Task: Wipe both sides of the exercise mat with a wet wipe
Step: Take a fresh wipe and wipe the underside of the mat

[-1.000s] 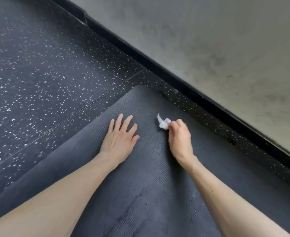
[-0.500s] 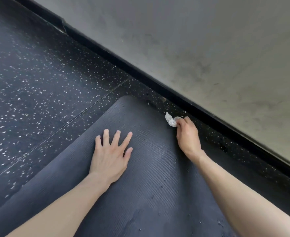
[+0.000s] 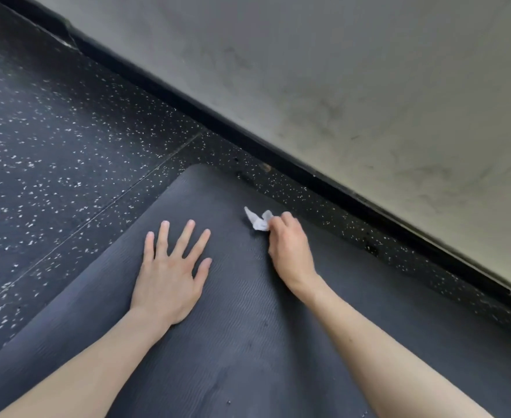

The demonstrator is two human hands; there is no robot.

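A dark grey ribbed exercise mat (image 3: 242, 336) lies flat on the floor, its rounded far corner near the wall. My left hand (image 3: 169, 273) presses flat on the mat with fingers spread. My right hand (image 3: 290, 251) pinches a small crumpled white wet wipe (image 3: 258, 220) against the mat near its far right edge. Damp streaks and a few droplets show on the mat close to me.
Black rubber flooring with white specks (image 3: 52, 164) surrounds the mat on the left and far side. A black baseboard (image 3: 323, 182) and a grey wall (image 3: 369, 86) run diagonally just past the mat's right edge.
My right hand carried the wipe out to the mat's right edge and has come back inward a little. My left hand stayed pressed flat on the mat.
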